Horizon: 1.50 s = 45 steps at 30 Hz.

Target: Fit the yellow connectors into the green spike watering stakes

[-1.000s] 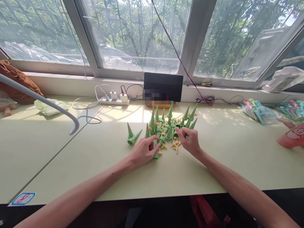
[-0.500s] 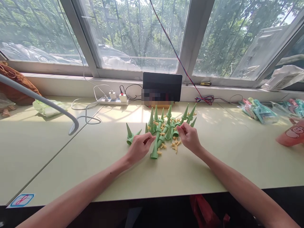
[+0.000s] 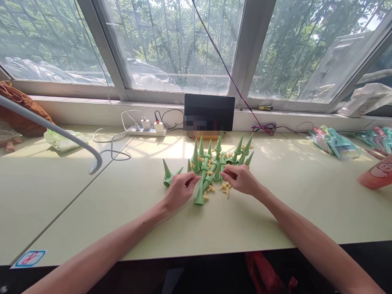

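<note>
Left hand (image 3: pixel 179 190): fingers pinched together, contents unclear.
Right hand (image 3: pixel 243 180): fingers touching green spikes (image 3: pixel 214 161), grip unclear.
Care: separate one spike cleanly from the tangle.

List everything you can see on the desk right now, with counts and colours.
spikes: over a dozen, green, piled at table centre
connectors: several, yellow, scattered among the spikes
screen: one, black, against the window sill
power strip: one, white, left of the screen
tube: one, grey, curved, far left
clip packs: several, pastel, far right
table: one, pale green
left hand: at the pile's left edge
right hand: on the pile's right side
</note>
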Each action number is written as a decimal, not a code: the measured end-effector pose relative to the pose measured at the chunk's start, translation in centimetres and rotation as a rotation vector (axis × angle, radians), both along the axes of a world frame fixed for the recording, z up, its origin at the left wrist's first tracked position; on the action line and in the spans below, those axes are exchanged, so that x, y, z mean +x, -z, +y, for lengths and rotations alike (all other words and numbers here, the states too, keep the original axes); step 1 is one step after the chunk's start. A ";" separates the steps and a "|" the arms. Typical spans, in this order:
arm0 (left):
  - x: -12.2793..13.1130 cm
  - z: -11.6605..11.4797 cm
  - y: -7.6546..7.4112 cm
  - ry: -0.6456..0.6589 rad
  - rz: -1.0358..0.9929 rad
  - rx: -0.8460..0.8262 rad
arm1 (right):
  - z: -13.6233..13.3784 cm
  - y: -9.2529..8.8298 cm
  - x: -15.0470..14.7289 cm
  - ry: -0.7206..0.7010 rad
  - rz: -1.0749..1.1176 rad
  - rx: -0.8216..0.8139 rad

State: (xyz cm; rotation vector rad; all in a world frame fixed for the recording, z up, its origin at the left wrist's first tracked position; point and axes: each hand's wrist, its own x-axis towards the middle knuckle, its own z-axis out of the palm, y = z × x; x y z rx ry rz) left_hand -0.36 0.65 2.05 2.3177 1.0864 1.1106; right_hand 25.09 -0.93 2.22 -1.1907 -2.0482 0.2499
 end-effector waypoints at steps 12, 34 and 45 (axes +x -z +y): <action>0.1 -0.5 0.1 0.168 0.008 -0.039 | -0.3 -0.7 0.7 -0.141 -0.262 -0.126; 0.2 -0.8 -0.3 0.202 0.151 -0.007 | 0.0 -0.3 0.6 -0.115 -0.318 -0.176; 0.1 -0.5 0.2 0.244 0.229 -0.035 | -0.6 -1.1 0.3 -0.111 -0.126 -0.068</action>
